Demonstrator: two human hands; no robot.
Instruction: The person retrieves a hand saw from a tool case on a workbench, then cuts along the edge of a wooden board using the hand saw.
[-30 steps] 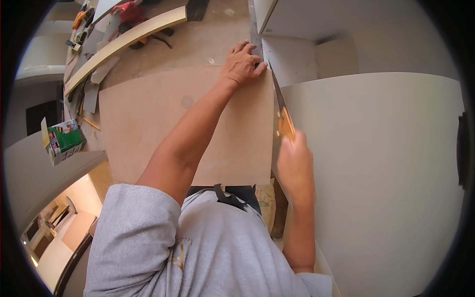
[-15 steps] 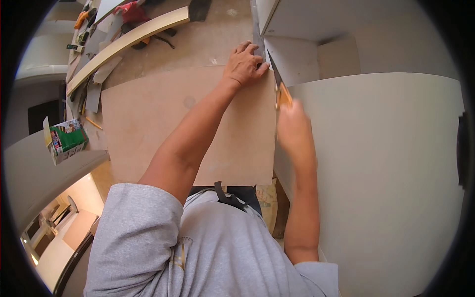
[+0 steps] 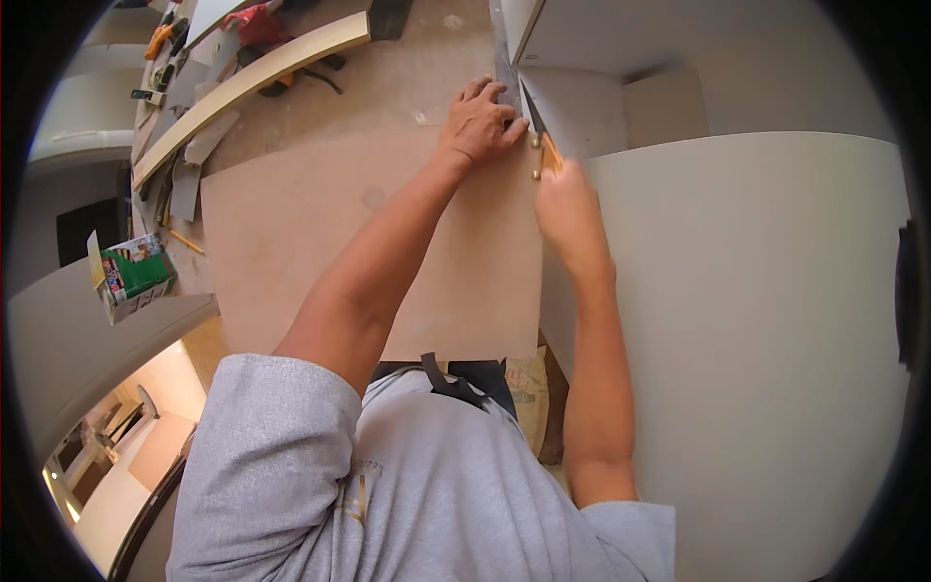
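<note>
Since the earlier frames, the right hand (image 3: 570,218) and the hand saw with a tapering dark blade and orange handle (image 3: 536,116) have moved away from the body, along the right edge of the flat, light-brown wooden board (image 3: 465,262). Left hand (image 3: 475,126) remains at the board's far right corner.

Saw position: at the board's right edge, near the far corner, blade tip pointing beyond the far edge. Whether the teeth bite into the wood cannot be told. Two brass-coloured studs show on the handle.

Right hand: closed around the saw handle, just off the board's right edge. Motion blur is present; single fingers cannot be told apart.

Left hand: laid palm down over the corner, fingers slightly bent and a little apart, reaching past the board's far edge; thumb angled toward the right edge, near the blade.

Surroundings: a long, pale wooden strip (image 3: 257,95) lies beyond the board's far edge, to the left. Further beyond the board is a bright red item (image 3: 258,23), its kind unclear. Left of the board are a thin orange stick (image 3: 186,242) and an open green-and-white carton (image 3: 136,276). Right of the board stands a large, smooth off-white panel (image 3: 747,339).
</note>
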